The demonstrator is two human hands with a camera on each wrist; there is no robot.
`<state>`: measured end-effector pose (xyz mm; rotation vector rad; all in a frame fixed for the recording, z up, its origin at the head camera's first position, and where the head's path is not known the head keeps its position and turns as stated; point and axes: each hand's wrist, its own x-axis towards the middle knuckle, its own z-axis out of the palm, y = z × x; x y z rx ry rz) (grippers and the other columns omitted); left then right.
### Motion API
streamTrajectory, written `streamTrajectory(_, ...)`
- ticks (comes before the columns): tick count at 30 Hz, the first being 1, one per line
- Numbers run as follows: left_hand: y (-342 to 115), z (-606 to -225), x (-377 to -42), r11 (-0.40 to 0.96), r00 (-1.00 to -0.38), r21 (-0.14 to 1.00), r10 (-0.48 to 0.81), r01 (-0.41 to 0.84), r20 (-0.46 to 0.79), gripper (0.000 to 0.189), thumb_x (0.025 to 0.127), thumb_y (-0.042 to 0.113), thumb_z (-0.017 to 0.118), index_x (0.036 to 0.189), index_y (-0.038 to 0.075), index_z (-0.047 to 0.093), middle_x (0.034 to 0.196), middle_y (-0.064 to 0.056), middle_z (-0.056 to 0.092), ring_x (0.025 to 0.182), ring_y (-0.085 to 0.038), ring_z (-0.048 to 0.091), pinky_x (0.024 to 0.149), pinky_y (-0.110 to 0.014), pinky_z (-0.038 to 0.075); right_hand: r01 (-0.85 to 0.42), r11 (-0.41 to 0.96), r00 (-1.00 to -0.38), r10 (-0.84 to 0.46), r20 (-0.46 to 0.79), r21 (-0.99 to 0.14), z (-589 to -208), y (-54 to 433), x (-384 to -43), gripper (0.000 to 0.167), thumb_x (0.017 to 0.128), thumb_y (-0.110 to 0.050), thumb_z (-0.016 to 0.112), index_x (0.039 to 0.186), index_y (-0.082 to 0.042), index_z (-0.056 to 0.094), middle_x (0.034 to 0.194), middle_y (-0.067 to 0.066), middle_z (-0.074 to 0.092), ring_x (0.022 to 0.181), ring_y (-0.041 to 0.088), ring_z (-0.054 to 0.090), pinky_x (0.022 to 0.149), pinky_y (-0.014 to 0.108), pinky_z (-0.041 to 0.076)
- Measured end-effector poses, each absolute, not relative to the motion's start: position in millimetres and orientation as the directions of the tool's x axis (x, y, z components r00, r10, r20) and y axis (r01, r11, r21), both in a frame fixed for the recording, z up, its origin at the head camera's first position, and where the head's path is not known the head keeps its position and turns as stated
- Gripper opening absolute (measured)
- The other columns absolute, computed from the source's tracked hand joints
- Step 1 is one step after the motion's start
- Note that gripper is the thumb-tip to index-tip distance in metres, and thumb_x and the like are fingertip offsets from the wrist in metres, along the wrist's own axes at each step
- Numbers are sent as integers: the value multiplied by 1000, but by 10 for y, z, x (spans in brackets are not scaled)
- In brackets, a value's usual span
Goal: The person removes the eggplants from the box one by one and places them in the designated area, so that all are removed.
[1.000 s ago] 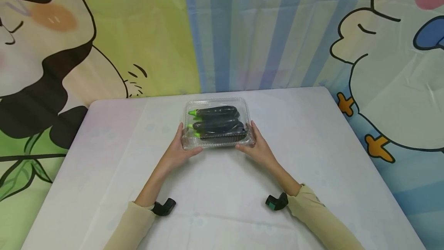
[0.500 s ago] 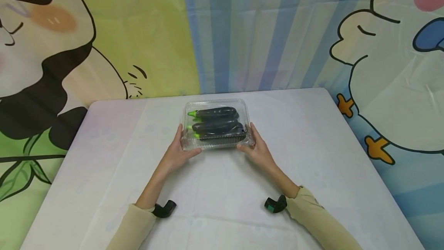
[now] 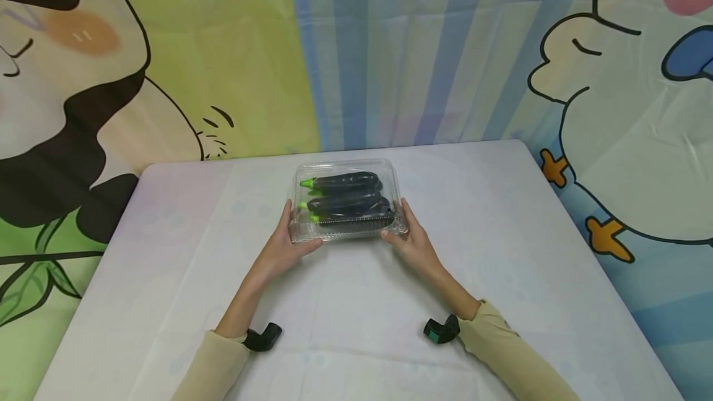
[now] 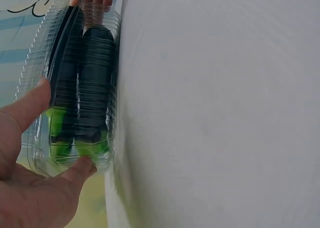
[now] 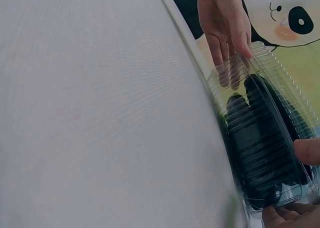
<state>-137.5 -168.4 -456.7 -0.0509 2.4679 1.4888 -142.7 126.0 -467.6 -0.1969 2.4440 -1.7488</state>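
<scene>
A clear plastic clamshell box (image 3: 309, 231) with several dark eggplants (image 3: 345, 203) inside is near the back middle of the table. Their green stem ends point left. My left hand (image 3: 283, 250) grips the box's left end, its thumb along the front edge. At the other end, my right hand (image 3: 414, 243) holds the right front corner the same way. In the left wrist view, the left thumb (image 4: 37, 104) and fingers pinch the ribbed box between them. From the right wrist, the right thumb (image 5: 306, 151) lies against the lid; fingers underneath are partly hidden.
A white cloth covers the table (image 3: 356, 302). Behind it hangs a printed curtain (image 3: 390, 48) with cartoon animals, close to the table's back edge. Black wrist cameras (image 3: 263, 336) stick out inward from both beige sleeves (image 3: 214, 364).
</scene>
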Motion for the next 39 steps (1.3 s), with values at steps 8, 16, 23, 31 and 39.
streamTrajectory(8,-1664,-4598,-1364,437,-975,889,103,-135,-199,116,83,34,76,156,19,-13,165,-12,4,152,-33,4,121,-59,11,-15,347,-984,-173,-48,-938,-4682,1273,-1432,91,92,-24,67,157,-10,6,162,15,17,147,34,26,120,48,27)
streamTrajectory(16,-1677,-4601,-1344,401,-974,907,120,-129,-192,111,87,38,72,155,25,-14,165,-8,0,152,-35,7,120,-60,14,-14,356,-983,-177,-53,-934,-4684,1281,-1433,89,93,-23,65,157,-10,5,160,17,21,142,36,35,119,48,29)
streamTrajectory(23,-1711,-4606,-1317,432,-975,895,125,-114,-185,107,87,44,69,156,22,-10,164,-11,1,152,-34,7,122,-56,14,-18,370,-978,-201,-61,-929,-4691,1303,-1432,87,96,-24,61,157,-12,1,162,14,13,146,34,27,121,48,22)
streamTrajectory(31,-1713,-4605,-1308,424,-977,900,125,-103,-171,105,88,40,69,157,20,-7,164,-11,1,152,-33,8,122,-53,15,-12,406,-978,-195,-73,-914,-4669,1315,-1398,83,96,-30,59,158,-15,5,162,13,18,144,35,32,121,51,23)
streamTrajectory(39,-1736,-4594,-1308,415,-974,903,137,-108,-180,101,90,42,67,157,22,-7,165,-9,1,152,-33,8,122,-52,17,-30,406,-975,-212,-63,-913,-4668,1318,-1407,82,97,-31,56,158,-14,3,161,16,19,141,39,36,119,54,27)
